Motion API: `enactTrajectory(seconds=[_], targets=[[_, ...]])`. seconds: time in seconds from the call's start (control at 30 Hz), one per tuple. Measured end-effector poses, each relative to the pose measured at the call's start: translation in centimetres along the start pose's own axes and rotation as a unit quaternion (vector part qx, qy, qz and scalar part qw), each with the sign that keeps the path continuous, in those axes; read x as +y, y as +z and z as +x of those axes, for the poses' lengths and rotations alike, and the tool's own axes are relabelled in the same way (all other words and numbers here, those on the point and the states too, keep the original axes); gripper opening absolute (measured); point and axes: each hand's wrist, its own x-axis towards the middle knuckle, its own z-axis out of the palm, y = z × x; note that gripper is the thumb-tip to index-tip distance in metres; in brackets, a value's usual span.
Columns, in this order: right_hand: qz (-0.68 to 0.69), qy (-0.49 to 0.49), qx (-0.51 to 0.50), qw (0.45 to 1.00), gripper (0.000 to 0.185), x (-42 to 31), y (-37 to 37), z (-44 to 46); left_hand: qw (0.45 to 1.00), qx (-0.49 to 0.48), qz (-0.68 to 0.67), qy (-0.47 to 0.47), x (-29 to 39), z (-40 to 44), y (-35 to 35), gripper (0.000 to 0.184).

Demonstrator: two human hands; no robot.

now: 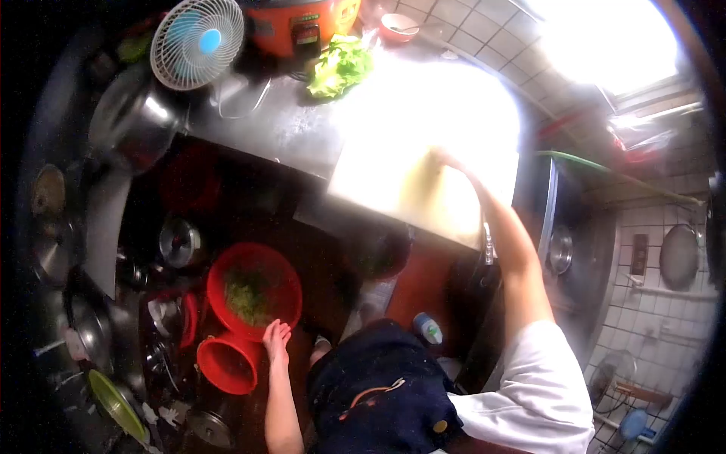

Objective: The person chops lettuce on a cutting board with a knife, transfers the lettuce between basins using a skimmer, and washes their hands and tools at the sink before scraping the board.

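My left hand [277,337] hangs low beside the rim of a large red basin [290,276], its fingers stretched out and nothing in them. Chopped greens [246,299] lie inside that basin. My right hand [444,157] reaches over a pale cutting board [408,189] on the metal counter; glare washes out its fingers, and whether it holds anything cannot be made out. Leafy lettuce [342,66] rests on the counter beyond the board's left side.
A fan [198,41], an orange cooker [283,30] and a small bowl [399,28] stand at the back. A smaller red bucket [227,365] adjoins the basin. Metal pots [180,242] are at left, a sink [560,250] at right, and a bottle [428,328] below.
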Motion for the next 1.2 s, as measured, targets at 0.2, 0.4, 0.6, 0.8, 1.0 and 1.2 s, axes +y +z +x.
enactTrajectory(seconds=[0.2,0.4,0.6,0.8,1.0,1.2], targets=[[0.011,-0.06,-0.038,0.997,0.021,0.3,-1.1,0.2,1.0,0.02,0.02,0.008,-2.4,-2.8,-2.6,0.037],[0.327,-0.179,-0.087,0.924,0.007,-5.5,1.1,-3.7,0.997,0.071,-0.034,0.012,-8.9,-5.6,-8.4,0.023],[0.184,-0.351,-0.18,0.9,0.019,-29.5,11.9,-33.2,0.996,0.07,-0.057,-0.002,-16.0,-4.7,-15.7,0.023],[0.017,-0.456,-0.264,0.849,0.047,-29.4,42.4,-40.6,0.989,0.089,-0.115,0.038,-21.7,-6.6,-28.3,0.018],[-0.185,-0.432,-0.316,0.824,0.036,-29.4,60.2,-53.6,0.941,0.21,-0.266,-0.005,-33.5,-10.9,-42.7,0.035],[0.305,0.189,-0.69,0.629,0.039,-30.7,69.9,-63.8,0.88,0.324,-0.302,-0.169,-46.4,-16.3,-46.9,0.036]])
